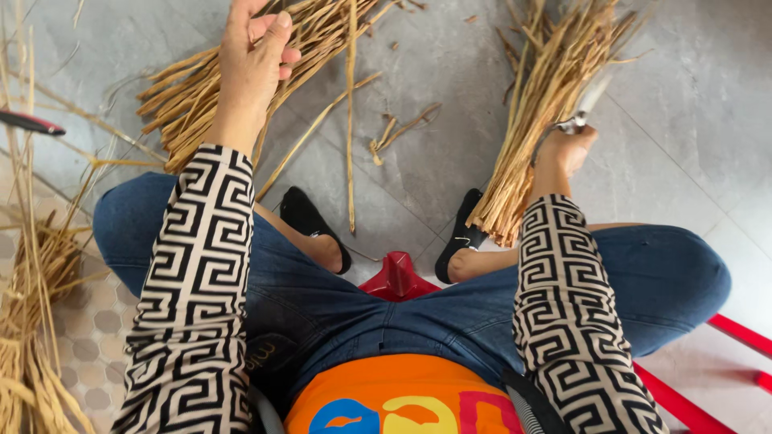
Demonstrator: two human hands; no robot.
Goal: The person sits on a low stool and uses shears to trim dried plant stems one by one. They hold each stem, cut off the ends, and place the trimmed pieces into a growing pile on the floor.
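Two straw bundles (539, 112) (201, 88) point floorward, upright; right hand (565, 151) perhaps grips scissors (583, 108).

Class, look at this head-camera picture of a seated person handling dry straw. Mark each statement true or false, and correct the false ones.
1. The left hand grips a bundle of dry straw. True.
2. The right hand is empty. False: it holds a metal tool beside a second straw bundle.
3. The person wears black slip-on shoes. True.
4. The floor is green carpet. False: it is grey tile.
5. The stool is red. True.
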